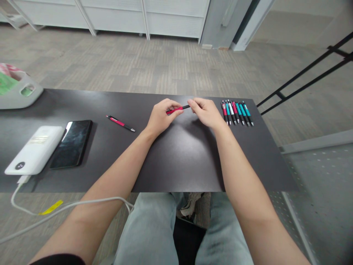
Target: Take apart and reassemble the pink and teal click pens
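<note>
Between my two hands, over the middle of the dark table (176, 154), is a red pen (175, 110) with a black grip section, lying nearly level. My left hand (162, 115) pinches its red barrel between thumb and fingers. At the black end, the thumb and fingers of my right hand (205, 111) close around the tip, which they partly hide. A second red pen (119, 122) with a black grip and silver tip lies alone left of my left hand. Right of my right hand is a row of several pens (237, 113) in red, teal and white, side by side.
A black phone (73, 143) lies beside a white power bank (34, 150) at the left, with a white cable (82, 201) running across my left forearm. A white basket (20, 92) stands at the far left corner. Black metal bars (303, 75) rise beyond the right edge.
</note>
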Available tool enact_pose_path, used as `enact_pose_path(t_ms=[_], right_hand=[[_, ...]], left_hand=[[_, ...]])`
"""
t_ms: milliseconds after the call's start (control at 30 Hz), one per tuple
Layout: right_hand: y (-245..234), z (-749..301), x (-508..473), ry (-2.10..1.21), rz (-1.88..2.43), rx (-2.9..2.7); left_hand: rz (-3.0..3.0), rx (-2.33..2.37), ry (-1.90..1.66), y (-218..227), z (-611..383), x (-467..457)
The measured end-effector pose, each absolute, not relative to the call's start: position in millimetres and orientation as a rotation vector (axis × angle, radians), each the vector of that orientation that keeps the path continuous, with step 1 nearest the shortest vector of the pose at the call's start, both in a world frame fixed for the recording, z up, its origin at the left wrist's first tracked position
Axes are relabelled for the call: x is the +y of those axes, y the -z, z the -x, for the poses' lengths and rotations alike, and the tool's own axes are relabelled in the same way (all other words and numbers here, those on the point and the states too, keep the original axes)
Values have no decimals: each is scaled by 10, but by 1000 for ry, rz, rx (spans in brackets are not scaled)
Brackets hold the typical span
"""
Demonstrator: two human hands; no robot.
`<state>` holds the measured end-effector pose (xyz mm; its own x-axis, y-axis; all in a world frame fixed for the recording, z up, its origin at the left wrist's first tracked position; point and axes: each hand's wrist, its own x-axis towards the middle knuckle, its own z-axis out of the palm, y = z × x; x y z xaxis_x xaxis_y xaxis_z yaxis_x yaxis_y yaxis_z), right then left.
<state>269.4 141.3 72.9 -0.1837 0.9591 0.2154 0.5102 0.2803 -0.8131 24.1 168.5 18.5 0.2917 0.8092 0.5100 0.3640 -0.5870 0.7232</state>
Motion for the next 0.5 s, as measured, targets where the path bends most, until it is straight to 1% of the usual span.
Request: enact_pose_path(t_ms=[300,500], right_hand=[[-702,-2742,1432,-799,1260,-1808],[-701,-2726,1437,-729,1243,-1820]], left_hand=[[-2076,1109,-1215,-210,-249,1670],[-2112,1071,-1177,-184,-220,1697]])
